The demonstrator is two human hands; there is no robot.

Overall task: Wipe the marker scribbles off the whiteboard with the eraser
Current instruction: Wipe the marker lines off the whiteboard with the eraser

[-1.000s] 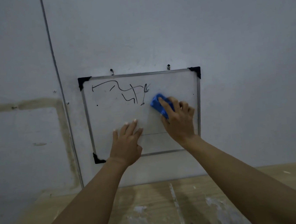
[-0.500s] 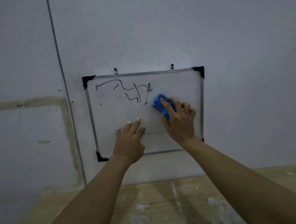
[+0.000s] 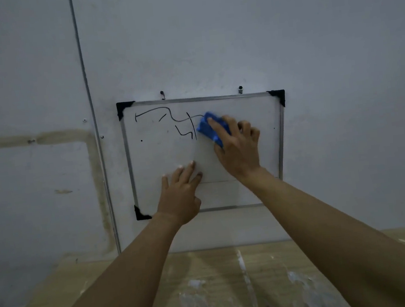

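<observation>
You have a bright blue eraser [image 3: 210, 129] against a white whiteboard [image 3: 167, 157] framed in silver metal, with black plastic caps on the corners you can see. The scribbles [image 3: 168, 122] on its upper left are thin black lines, with a lone black dot lower left of them and another near the right edge. The wall [image 3: 234, 37] behind is a flat pale grey-blue, marked on the left by a dull yellowish-brown stain band running across and then down. Nearest you, the tabletop [image 3: 222, 276] is light tan wood grain, blotched with white smears and streaks.
</observation>
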